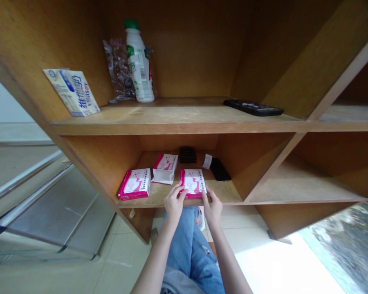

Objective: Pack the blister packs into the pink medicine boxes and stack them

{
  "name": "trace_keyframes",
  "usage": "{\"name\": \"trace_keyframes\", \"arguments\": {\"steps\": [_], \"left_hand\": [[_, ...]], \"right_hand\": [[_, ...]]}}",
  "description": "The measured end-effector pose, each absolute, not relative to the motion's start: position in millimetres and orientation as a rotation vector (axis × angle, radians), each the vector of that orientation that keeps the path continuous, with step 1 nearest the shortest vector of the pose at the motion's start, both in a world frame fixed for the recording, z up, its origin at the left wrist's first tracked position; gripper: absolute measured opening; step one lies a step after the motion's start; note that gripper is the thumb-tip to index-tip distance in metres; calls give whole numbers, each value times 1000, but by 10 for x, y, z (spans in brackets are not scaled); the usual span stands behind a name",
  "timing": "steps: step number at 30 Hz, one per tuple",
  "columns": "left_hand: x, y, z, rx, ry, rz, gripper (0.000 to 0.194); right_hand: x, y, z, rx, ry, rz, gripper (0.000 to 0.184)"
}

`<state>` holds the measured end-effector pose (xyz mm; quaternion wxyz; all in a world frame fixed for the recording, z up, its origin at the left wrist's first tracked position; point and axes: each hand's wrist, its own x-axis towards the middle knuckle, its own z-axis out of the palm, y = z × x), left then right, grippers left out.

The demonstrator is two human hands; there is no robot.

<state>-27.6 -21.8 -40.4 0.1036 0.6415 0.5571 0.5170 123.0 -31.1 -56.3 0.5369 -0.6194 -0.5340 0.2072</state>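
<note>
On the lower shelf, a pink-and-white box (192,182) lies flat near the front edge. My left hand (174,201) pinches its left front corner, thumb on the near side. At the right front corner, the closed fingers of my right hand (212,204) hold the same box. To its left lies an opened pink-and-white box (166,166) with a white flap toward me. Farther left sits a closed pink-and-white box (136,183).
Behind lie a black slatted object (187,155), a small white paper (207,161) and a black phone (220,169). The upper shelf (178,116) holds a white bottle (139,67), a Vitasoy carton (75,94) and a black flat device (253,108). A metal-framed rack (49,212) stands left.
</note>
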Motion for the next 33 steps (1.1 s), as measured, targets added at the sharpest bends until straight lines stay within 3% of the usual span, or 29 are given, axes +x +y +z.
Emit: {"name": "trace_keyframes", "arguments": {"steps": [6, 16, 22, 26, 33], "left_hand": [[-430, -236, -435, 1956, 1444, 1381, 31], [-356, -239, -485, 1950, 1556, 1440, 25], [-293, -339, -446, 1963, 1678, 1358, 44], [-258, -463, -424, 1802, 1756, 1397, 30], [-550, -733, -144, 1791, 1840, 1666, 30]], "right_hand": [[1310, -332, -626, -1395, -1361, 549, 50], [1278, -327, -620, -1371, -1307, 550, 46], [1258, -342, -625, -1387, -1271, 593, 50], [1200, -448, -606, -1357, -1192, 649, 51], [854, -567, -324, -1209, -1214, 761, 46]]}}
